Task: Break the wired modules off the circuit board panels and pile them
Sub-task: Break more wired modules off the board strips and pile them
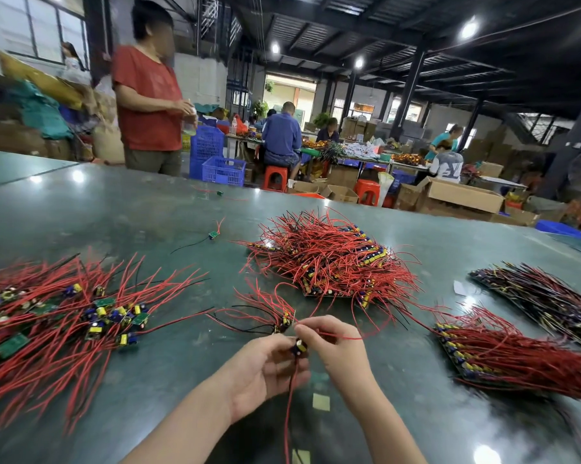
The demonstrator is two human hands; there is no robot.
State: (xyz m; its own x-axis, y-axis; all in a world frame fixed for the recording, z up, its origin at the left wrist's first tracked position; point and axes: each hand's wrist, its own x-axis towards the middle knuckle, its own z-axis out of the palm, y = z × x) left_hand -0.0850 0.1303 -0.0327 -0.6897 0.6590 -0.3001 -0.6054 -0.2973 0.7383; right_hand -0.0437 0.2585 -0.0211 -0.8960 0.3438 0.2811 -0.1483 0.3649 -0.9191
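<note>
Pinching module (300,346) with curled fingers (311,333).

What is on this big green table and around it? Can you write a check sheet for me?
Surface: shiny dark green table, bare in patches.
Job's things: pile of loose modules at left; stacked panels with red wires in the middle and at right; a darker stack far right.
Clutter: two stray modules farther back; pale paper scraps near the arms.
Hands: left hand and right hand both grip one small strip of modules.
Cables: red and black wires stick out of every pile.
Surroundings: workers at far benches, blue crates, red stools, cardboard boxes.
</note>
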